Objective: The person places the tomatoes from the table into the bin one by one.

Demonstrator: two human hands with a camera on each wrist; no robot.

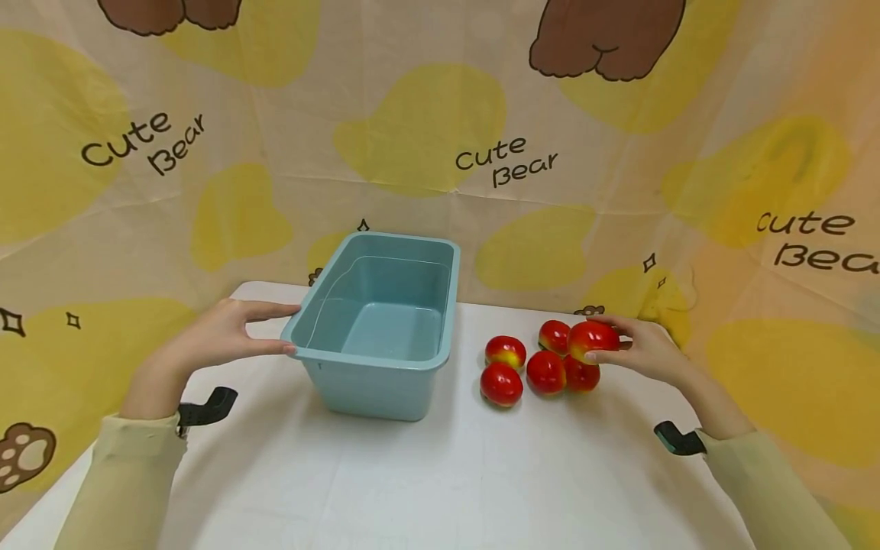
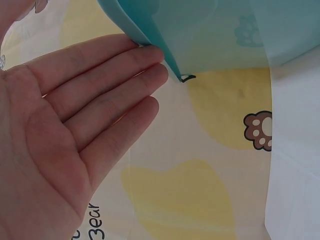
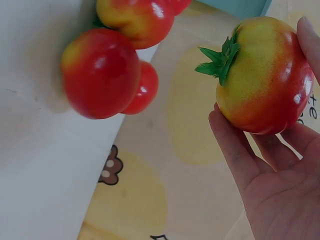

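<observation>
My left hand is at the left rim of a light blue plastic tub, its fingers straight. In the left wrist view the fingertips lie against the tub's rim. The tub's visible inside is bare. On the right, my right hand grips a glossy red and yellow tomato between thumb and fingers. A green leafy top shows on it in the right wrist view. The held tomato is raised above several similar tomatoes, which lie grouped on the table right of the tub.
The white table ends at the back against a hanging cloth printed with yellow patches and "Cute Bear" lettering. The cloth also runs along both sides. Dark bands sit on both wrists.
</observation>
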